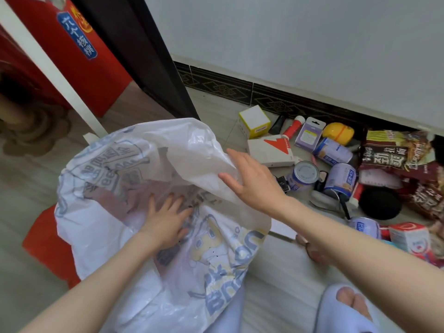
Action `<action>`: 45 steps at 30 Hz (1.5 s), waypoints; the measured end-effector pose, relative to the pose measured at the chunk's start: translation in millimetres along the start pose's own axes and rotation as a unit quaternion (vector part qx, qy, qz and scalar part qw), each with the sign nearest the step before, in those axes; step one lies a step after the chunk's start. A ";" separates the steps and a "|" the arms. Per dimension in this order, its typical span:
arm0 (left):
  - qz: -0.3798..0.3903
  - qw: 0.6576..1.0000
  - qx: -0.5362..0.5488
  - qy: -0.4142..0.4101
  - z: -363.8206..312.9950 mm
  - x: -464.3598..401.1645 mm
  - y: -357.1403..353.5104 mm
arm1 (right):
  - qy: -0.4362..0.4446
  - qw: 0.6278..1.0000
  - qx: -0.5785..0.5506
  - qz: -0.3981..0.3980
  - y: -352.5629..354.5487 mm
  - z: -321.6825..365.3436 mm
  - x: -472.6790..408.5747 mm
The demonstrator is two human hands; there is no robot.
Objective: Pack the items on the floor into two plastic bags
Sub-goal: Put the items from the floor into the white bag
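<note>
My left hand (pixel 165 222) lies flat with fingers spread inside the bag (pixel 134 179), pressing its lower wall. My right hand (pixel 252 181), fingers straight, lifts the bag's upper rim. Right of the bag, bare floor (pixel 283 267) separates it from the cans (pixel 304 175), boxes (pixel 270 150) and noodle packs (pixel 394 152) by the wall.

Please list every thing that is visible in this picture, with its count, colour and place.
plastic bag: 1, white with blue print, on the floor, centre-left
cube box: 1, white and yellow, by the wall
flat box: 1, white with red mark, right of the bag
cans: at least 4, lilac-blue, lying on the floor at right
noodle packets: several, brown, far right
yellow container: 1, by the wall
left hand: flat inside the bag
right hand: open, at the bag's rim
</note>
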State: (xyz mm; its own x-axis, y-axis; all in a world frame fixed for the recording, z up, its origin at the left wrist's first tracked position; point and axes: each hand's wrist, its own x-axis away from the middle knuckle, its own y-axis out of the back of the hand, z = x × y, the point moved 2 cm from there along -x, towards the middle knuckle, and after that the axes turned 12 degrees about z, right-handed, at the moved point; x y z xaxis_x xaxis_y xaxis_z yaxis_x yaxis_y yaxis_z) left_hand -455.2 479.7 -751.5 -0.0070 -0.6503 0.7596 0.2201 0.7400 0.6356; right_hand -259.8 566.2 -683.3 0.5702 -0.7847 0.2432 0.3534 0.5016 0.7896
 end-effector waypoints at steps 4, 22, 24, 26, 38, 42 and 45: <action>-0.265 0.948 0.141 -0.102 -30.8 33.5 30.8 | -0.009 0.999 0.016 0.034 34.1 -27.0 44.7; -0.194 0.943 -0.130 -0.235 -210.8 -72.6 67.9 | -0.204 0.974 0.027 0.090 -39.1 -163.7 181.4; -0.137 0.955 -0.165 -0.206 -214.4 -85.7 66.1 | -0.197 0.978 0.025 0.067 -44.8 -168.0 180.8; -0.145 0.954 -0.168 -0.203 -218.1 -91.6 66.9 | -0.194 0.979 0.012 0.058 -48.0 -171.7 181.3; -0.434 0.834 0.187 -0.284 -185.8 1.1 87.2 | -0.191 0.972 -0.087 -0.101 -12.7 -138.4 191.0; -0.392 0.888 0.206 -0.122 -122.4 26.7 33.0 | -0.080 0.993 -0.078 -0.024 4.2 -92.7 161.9; -0.316 0.928 0.197 -0.002 -75.8 21.0 -1.6 | 0.024 0.999 -0.041 0.020 6.1 -52.5 124.9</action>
State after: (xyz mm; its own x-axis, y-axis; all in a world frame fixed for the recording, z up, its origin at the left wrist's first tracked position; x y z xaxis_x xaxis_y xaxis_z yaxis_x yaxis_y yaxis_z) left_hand -381.7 451.9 -747.0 -0.0165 -0.9761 0.2169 -0.2034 0.2157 0.9551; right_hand -147.5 490.4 -677.7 0.6186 -0.7467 0.2447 0.3888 0.5615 0.7305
